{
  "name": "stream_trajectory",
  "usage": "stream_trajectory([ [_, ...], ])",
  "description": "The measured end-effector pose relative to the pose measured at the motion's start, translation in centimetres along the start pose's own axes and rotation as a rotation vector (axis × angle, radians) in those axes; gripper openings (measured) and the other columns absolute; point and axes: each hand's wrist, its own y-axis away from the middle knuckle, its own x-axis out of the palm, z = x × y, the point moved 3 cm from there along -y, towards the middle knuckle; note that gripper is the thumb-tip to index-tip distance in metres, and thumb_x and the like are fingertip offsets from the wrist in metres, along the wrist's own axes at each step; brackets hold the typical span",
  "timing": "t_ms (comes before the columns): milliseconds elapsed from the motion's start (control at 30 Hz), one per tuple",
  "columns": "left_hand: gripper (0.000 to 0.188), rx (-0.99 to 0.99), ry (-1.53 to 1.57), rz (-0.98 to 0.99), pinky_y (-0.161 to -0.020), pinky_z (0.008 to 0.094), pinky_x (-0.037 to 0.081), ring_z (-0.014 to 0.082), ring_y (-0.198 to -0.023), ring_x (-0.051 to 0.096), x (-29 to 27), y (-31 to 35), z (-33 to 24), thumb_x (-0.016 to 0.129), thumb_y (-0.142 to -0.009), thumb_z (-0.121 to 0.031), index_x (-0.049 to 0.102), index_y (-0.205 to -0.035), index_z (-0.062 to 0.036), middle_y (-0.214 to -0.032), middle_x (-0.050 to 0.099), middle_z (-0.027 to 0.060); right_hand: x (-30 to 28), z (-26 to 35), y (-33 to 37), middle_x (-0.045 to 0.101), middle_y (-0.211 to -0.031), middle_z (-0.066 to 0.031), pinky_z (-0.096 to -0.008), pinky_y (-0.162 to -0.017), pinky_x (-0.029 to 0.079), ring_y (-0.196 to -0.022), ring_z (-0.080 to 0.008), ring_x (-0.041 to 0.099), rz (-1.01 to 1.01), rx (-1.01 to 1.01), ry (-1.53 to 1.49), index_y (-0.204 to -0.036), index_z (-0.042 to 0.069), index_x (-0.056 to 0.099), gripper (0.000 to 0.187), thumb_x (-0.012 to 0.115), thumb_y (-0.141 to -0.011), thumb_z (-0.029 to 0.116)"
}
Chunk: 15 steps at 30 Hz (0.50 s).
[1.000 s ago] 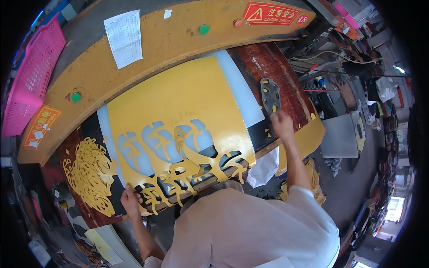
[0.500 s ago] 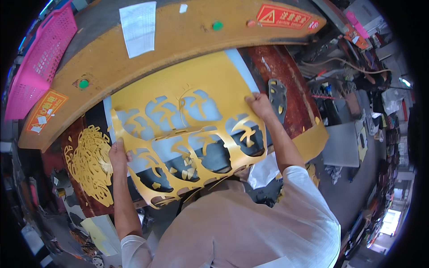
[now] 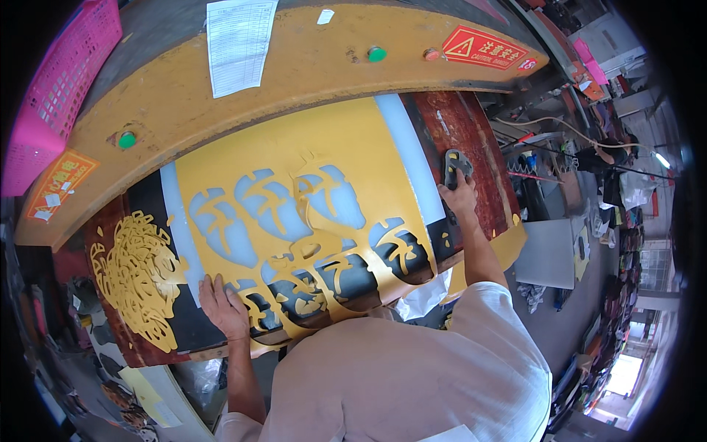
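Lying open, fingers extended, the left hand (image 3: 224, 308) rests at the near left edge of the yellow sheet (image 3: 294, 140), which spreads beyond and to its right; a heap of yellow pieces (image 3: 136, 283) lies to its left. The right hand (image 3: 460, 196) seems to grasp (its fingertips show poorly) the dark die (image 3: 456, 160) just beyond it.

Yellow sheet (image 3: 294, 147): smooth, flexible-looking, with a soft sheen
Scraps (image 3: 136, 283): smooth, same yellow material by look
White board (image 3: 409, 158): smooth, plastic-looking, faintly milky
Dark frame (image 3: 452, 160): hard, metal-looking
Table (image 3: 482, 147): reddish, blotchy, worn and rough
Machine beam (image 3: 177, 110): painted metal by look, scuffed
Basket (image 3: 70, 81): pink perforated plastic, slightly shiny
List (image 3: 239, 48): matt paper, lightly creased
Shirt (image 3: 412, 361): thin cloth, matt, softly wrinkled
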Motion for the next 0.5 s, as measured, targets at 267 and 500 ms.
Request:
stream_trajectory([
  [267, 0.043, 0.009, 0.012, -0.061, -0.123, 0.0565, 0.035, 0.0472, -0.146, 0.049, 0.5, 1.0, 0.5, 0.055, -0.105, -0.015, 0.064, -0.142, 0.0029, -0.154, 0.058, 0.0256, -4.0, 3.5, 2.1, 0.061, -0.145, -0.0319, -0.0456, -0.117, 0.049, -0.136, -0.0435, 0.062, -0.034, -0.178, -0.15, -0.144, 0.01, 0.072, 0.08, 0.085, -0.071, 0.042],
  [500, 0.042, -0.059, 0.115, -0.017, -0.123, 0.0577, 0.037, 0.0491, -0.145, 0.049, -1.6, 1.7, 0.3, 0.059, -0.104, -0.011, 0.063, -0.142, 0.0041, -0.155, 0.054, 0.0276, -0.7, 15.9, 8.8, 0.053, -0.158, -0.0268, -0.0466, -0.12, 0.047, -0.146, -0.0436, 0.053, -0.081, -0.695, -0.366, -0.135, 0.018, 0.079, 0.063, 0.089, -0.075, 0.033],
])
